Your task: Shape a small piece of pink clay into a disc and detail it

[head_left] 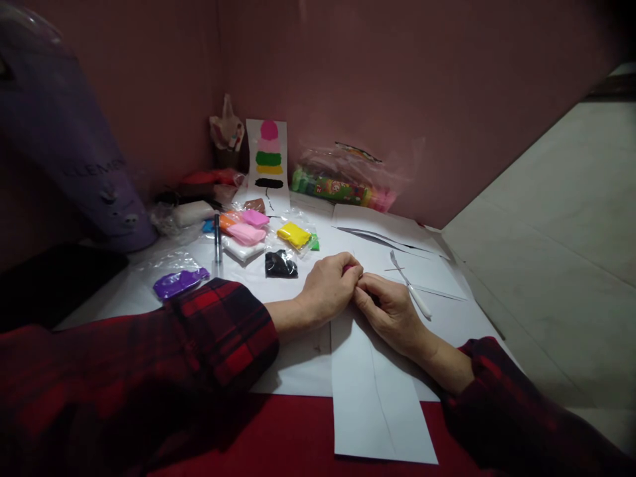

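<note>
My left hand is closed, with a bit of dark pink material showing between its fingers. Touching it at the fingertips is my right hand, its fingers curled together; whatever they pinch is too small to make out. Both hands are above a long white paper strip that bears a thin pencil line and hangs over the near edge of the white sheets. A white-handled fork lies right of my right hand, beside a thin stick. Left of my left hand is a black clay packet.
Yellow, pink and purple clay packets lie at the left, near a pen. A card with coloured patches leans on the wall beside a bag of colourful tubes. A purple cylinder stands far left.
</note>
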Motion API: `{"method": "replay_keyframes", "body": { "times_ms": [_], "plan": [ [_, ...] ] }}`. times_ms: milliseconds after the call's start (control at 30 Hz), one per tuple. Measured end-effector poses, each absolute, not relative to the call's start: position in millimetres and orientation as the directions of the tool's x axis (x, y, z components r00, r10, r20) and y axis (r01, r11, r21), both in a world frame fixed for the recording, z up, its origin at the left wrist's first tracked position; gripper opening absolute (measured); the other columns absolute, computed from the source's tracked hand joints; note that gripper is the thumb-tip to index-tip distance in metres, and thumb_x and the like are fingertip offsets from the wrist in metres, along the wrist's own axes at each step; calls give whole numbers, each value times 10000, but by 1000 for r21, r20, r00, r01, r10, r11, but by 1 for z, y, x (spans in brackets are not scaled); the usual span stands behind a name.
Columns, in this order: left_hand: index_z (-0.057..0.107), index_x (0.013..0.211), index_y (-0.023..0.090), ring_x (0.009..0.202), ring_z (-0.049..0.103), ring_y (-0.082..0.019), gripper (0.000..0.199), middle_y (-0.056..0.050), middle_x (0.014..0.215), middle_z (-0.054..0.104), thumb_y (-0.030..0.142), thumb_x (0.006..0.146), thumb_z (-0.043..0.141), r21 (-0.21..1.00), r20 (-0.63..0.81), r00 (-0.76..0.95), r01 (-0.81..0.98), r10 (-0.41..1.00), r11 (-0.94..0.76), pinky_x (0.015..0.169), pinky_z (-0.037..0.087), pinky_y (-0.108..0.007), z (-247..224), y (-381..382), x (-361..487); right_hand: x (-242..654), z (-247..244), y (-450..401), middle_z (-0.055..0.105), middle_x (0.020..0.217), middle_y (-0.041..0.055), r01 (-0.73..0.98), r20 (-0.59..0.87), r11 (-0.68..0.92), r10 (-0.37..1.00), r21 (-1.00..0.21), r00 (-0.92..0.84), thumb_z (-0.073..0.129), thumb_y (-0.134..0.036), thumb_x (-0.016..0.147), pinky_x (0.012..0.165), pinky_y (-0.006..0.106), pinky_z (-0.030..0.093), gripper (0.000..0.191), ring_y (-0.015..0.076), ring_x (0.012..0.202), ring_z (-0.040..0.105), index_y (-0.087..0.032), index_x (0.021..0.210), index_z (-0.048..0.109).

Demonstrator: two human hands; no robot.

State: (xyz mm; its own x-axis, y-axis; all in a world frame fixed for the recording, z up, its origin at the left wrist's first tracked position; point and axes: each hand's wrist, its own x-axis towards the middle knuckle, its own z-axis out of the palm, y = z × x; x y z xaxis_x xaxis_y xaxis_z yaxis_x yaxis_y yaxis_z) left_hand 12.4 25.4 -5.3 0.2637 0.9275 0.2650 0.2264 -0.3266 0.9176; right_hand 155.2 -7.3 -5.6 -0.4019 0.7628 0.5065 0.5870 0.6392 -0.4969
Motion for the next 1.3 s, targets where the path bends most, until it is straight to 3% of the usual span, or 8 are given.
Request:
{"method": "replay_keyframes", "body": {
  "times_ms": [1300],
  "plan": [
    [584, 686, 181, 699, 529, -153, 133, 0, 681, 591, 200, 794, 508, 915, 271, 268, 227, 925, -333, 676, 416, -274, -6, 27, 14, 157, -7, -5, 501, 656, -13, 549, 525, 672, 737, -498, -426, 504, -143, 902, 580, 267, 374, 198, 125, 601, 458, -185, 709, 526]
  ]
}}
